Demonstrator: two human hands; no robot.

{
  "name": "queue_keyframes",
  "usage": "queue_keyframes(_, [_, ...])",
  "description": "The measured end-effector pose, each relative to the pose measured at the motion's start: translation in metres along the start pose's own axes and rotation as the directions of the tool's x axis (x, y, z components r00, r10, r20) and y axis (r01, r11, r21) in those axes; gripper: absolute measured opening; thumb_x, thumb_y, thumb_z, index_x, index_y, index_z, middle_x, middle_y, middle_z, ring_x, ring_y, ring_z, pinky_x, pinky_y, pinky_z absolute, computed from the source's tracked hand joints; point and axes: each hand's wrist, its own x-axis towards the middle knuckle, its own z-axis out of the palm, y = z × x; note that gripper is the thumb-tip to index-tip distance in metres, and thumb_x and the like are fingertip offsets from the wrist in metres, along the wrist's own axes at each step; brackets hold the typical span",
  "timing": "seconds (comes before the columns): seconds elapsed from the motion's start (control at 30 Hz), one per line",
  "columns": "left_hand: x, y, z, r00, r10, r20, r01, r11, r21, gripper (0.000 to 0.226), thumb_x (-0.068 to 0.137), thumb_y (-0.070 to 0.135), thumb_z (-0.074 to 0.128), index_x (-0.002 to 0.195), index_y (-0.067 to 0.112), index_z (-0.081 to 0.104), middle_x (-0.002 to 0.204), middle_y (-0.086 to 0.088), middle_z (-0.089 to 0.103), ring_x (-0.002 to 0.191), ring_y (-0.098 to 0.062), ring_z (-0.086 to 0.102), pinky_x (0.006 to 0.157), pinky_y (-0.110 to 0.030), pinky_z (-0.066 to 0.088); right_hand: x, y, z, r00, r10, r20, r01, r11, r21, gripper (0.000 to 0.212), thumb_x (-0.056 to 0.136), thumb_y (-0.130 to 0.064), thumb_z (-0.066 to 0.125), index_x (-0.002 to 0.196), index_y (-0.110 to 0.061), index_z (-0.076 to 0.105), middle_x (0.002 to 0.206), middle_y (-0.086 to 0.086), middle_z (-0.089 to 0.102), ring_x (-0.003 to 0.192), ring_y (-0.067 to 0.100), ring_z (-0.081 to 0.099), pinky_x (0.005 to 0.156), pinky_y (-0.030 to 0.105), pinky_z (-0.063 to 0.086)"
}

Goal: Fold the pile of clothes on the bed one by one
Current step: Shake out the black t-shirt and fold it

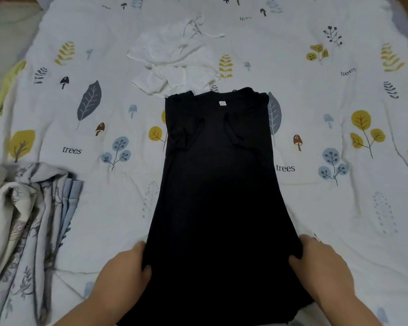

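Note:
A black T-shirt (218, 175) lies lengthwise on the bed, collar far from me, with both sleeves folded in over its front. My left hand (125, 267) grips the shirt's left side edge near the hem, thumb on top of the cloth. My right hand (320, 260) holds the right side edge the same way. A crumpled white garment (174, 60) with thin straps lies just beyond the collar.
A white bed sheet (339, 208) printed with leaves, mushrooms and "trees" covers the bed. A bunched floral grey-and-cream fabric (26, 222) lies at the near left. A pale yellow cloth (0, 90) shows at the far left edge.

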Motion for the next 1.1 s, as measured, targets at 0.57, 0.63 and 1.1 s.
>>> queue_keyframes(0.57, [0.009,-0.009,0.060,0.767,0.642,0.008,-0.607,0.721,0.335,0.081,0.055,0.011,0.072,0.131,0.020,0.046,0.132,-0.011,0.054,0.118,-0.025,0.051,0.097,-0.034,0.046,-0.008,0.027,0.082,0.714,-0.695,-0.088,0.643,0.700,-0.310,0.066,0.082,0.000,0.035,0.144,-0.020,0.028,0.145,0.008,0.036,0.134,0.024,0.031,0.107,0.041,0.022])
queue_keyframes(0.63, [0.014,-0.016,0.070,0.670,0.742,0.017,-0.655,0.580,0.484,0.049,0.092,0.008,0.031,0.138,0.022,0.038,0.144,-0.011,0.040,0.126,-0.028,0.047,0.108,-0.044,0.023,-0.003,0.036,0.097,0.635,-0.772,-0.030,0.715,0.602,-0.355,0.054,0.096,-0.005,0.014,0.146,-0.022,0.024,0.149,0.008,0.026,0.138,0.026,0.022,0.107,0.048,0.019])
queue_keyframes(1.1, [0.055,0.023,0.033,0.805,0.594,-0.004,-0.484,0.652,-0.583,0.049,0.069,0.028,0.053,0.110,0.055,0.060,0.109,0.026,0.065,0.110,0.008,0.055,0.095,-0.005,0.038,0.036,-0.024,0.036,0.634,-0.749,0.190,0.678,0.657,0.329,0.073,0.086,-0.056,0.050,0.135,-0.002,0.044,0.147,0.002,0.029,0.136,0.005,0.020,0.112,0.035,0.020])
